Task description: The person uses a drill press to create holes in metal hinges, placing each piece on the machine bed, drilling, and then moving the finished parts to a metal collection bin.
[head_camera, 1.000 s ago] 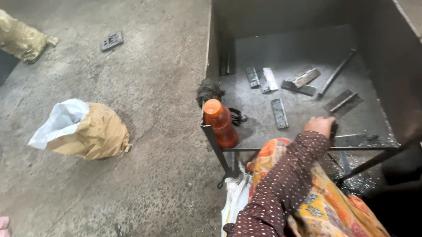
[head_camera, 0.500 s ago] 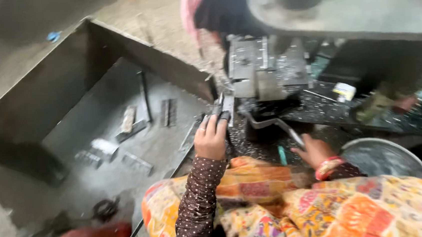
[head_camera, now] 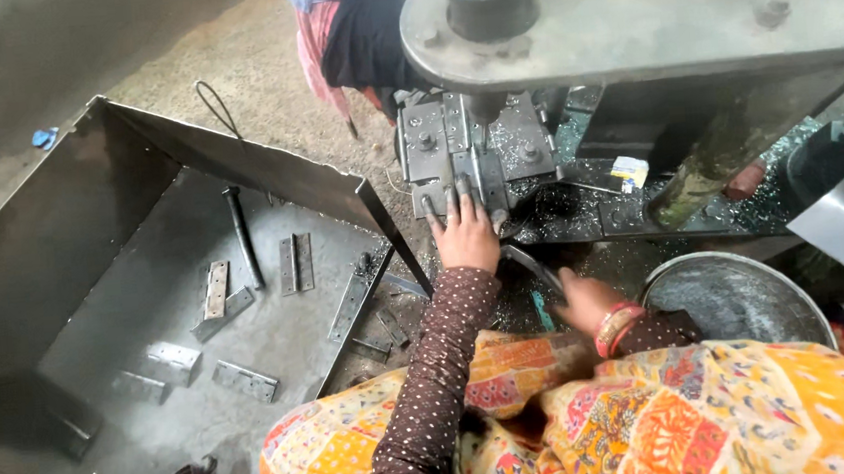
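The left hand (head_camera: pixel 465 236) lays its fingers (head_camera: pixel 452 205) flat and spread on a metal strip (head_camera: pixel 478 177) in the press die (head_camera: pixel 471 153). The strip seems thin, stiff and sharp-edged; press its flat face. The right hand (head_camera: pixel 588 299) curls around a dark lever (head_camera: pixel 530 264) beside a steel bowl (head_camera: pixel 738 292).

Rough grey concrete floor (head_camera: pixel 126 50) is seen at upper left; a small blue scrap (head_camera: pixel 45 138) lies on it. An open dark sheet-metal bin (head_camera: pixel 236 166) is set on it, holding flat grey metal hinge plates (head_camera: pixel 296 264) and a dark steel rod (head_camera: pixel 241 236).
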